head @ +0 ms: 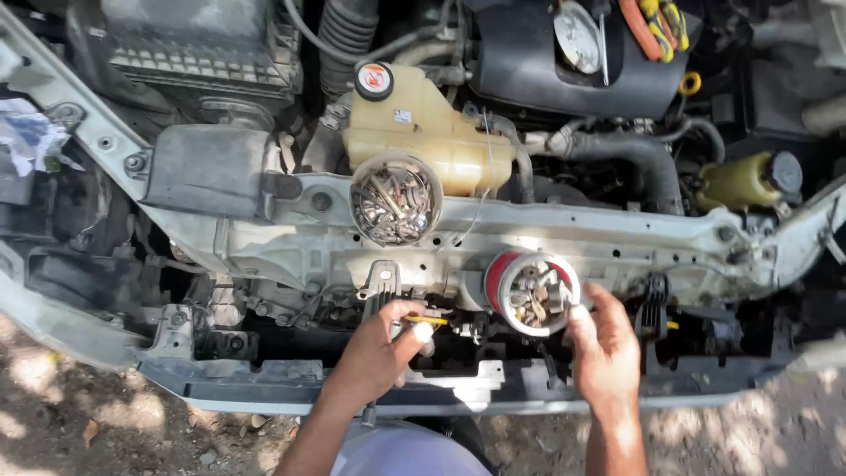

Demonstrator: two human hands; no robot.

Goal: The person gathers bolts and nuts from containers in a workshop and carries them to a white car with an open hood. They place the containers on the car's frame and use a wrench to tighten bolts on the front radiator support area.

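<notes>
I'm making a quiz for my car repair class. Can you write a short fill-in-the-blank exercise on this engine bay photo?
1. The left hand holds a tool with a ____ handle.
2. The right hand touches the rim of a round tin whose side is ____.
3. The other round tin, full of bolts, sits just in front of the cream coolant tank, whose cap is ____ with a red sticker.

Missing words: yellow; red; black
</notes>
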